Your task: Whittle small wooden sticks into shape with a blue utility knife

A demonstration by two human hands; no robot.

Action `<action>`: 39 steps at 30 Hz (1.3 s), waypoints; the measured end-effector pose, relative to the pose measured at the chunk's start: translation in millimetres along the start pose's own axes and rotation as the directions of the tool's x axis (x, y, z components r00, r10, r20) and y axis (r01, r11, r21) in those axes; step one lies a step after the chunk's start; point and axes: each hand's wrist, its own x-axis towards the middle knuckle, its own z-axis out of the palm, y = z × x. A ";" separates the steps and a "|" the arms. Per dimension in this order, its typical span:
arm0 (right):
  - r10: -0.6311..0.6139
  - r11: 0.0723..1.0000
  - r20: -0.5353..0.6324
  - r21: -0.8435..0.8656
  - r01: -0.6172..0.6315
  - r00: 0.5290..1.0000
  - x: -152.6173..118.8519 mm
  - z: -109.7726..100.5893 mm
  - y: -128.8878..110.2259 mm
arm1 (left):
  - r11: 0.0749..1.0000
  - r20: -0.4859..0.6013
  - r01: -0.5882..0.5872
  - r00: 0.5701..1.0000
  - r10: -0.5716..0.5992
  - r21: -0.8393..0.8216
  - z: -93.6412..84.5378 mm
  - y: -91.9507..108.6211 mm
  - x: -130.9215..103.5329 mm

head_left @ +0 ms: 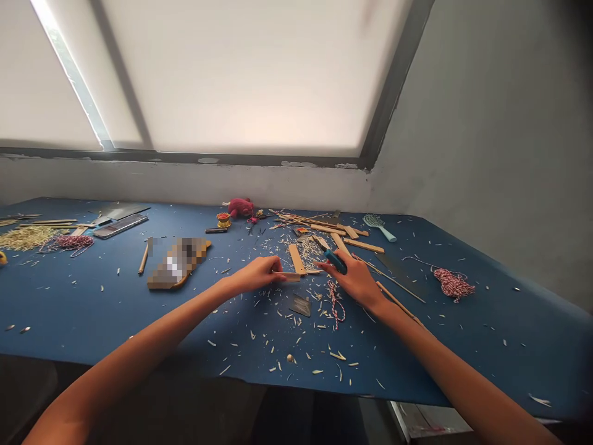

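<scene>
My left hand (263, 273) pinches a thin flat wooden strip (291, 277) that points right, just above the blue table. In my right hand (356, 278) is a craft knife (334, 259) with a blue-green handle, its blade end directed up and to the left. The fingers of that hand are wrapped round the handle. Between the hands, a flat wooden piece (296, 258) lies beside a heap of pale shavings (311, 247). Closer to me are a small grey metal plate (301, 305) and a loop of red-and-white string (339, 309).
Behind the hands lie several wooden sticks (364, 246), a mint hairbrush (380, 228) and a pink toy (241, 207). A bundle of red-and-white string (454, 284) sits at right. Leftward are a blurred-out flat object (178, 264), a phone (121, 226) and more shavings (28, 236).
</scene>
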 end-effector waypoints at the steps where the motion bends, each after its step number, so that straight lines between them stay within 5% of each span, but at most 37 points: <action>1: 0.000 1.000 -0.018 0.011 0.001 1.000 -0.8 0.2 -2.5 | 0.997 0.029 0.002 1.000 0.000 -0.083 1.1 0.4 0.2; 5: -0.022 0.999 -0.081 0.040 0.026 0.996 -2.4 2.3 -12.2 | 0.882 0.121 0.092 0.992 -0.040 -0.462 8.3 1.9 1.7; 9: -0.056 0.998 -0.143 -0.011 0.055 0.988 -2.2 5.9 -15.9 | 0.554 0.163 0.169 0.985 -0.060 -0.815 15.4 5.6 1.2; 11: -0.084 0.996 -0.152 -0.056 0.076 0.985 -2.5 6.8 -16.2 | 0.401 0.177 0.180 0.983 -0.045 -0.898 19.5 6.9 1.5; 14: -0.131 0.984 -0.129 -0.141 0.112 0.983 -3.8 7.8 -16.8 | 0.293 0.157 0.155 0.987 -0.016 -0.943 27.4 6.7 4.4; 20: -0.176 0.934 -0.004 -0.317 0.165 0.984 -6.7 15.8 -15.9 | 0.364 0.026 0.020 1.000 0.011 -0.931 37.7 2.5 5.9; 24: -0.183 0.915 0.051 -0.356 0.189 0.982 -6.5 21.4 -15.0 | 0.413 0.042 0.024 0.999 0.034 -0.910 36.6 4.5 0.4; 39: -0.240 0.912 0.069 -0.325 0.249 0.968 -10.6 25.4 -18.3 | 0.213 0.063 0.047 0.996 0.067 -0.976 53.0 20.4 -5.1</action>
